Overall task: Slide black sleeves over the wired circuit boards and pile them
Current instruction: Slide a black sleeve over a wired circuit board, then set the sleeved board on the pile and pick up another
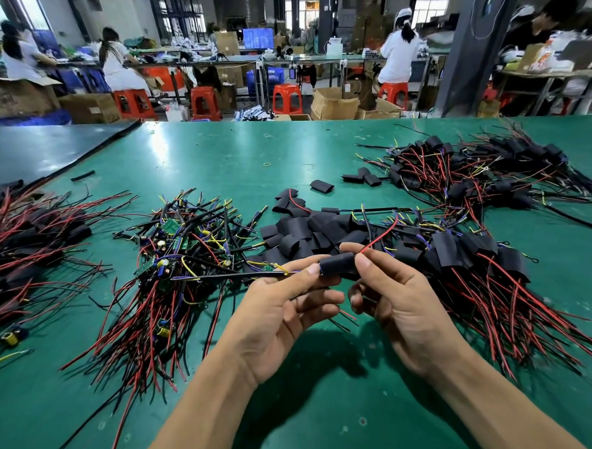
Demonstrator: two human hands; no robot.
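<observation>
We hold the sleeve (338, 264) above the tabletop (215, 153) between both hands. Our left hand (282, 314) pinches the wires (222, 277) at its 9 o'clock end, and our right hand (395, 305) closes its fingers (367, 263) on the 3 o'clock end. Loose sleeves (308, 230) lie at 12 o'clock from the hands, sleeved boards (478, 256) at 3 o'clock.

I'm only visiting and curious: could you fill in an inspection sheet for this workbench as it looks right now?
Surface: green mat, scuffed.
Job's things: black sleeve held mid-air; bare boards pile; loose sleeves; sleeved pile.
Clutter: yellow rubber band, stray sleeve piece.
Grippers: left hand pinches held leads; right hand pinches black sleeve.
Cables: red and black wires fan from every pile.
Surroundings: workers, red stools, cardboard boxes.
</observation>
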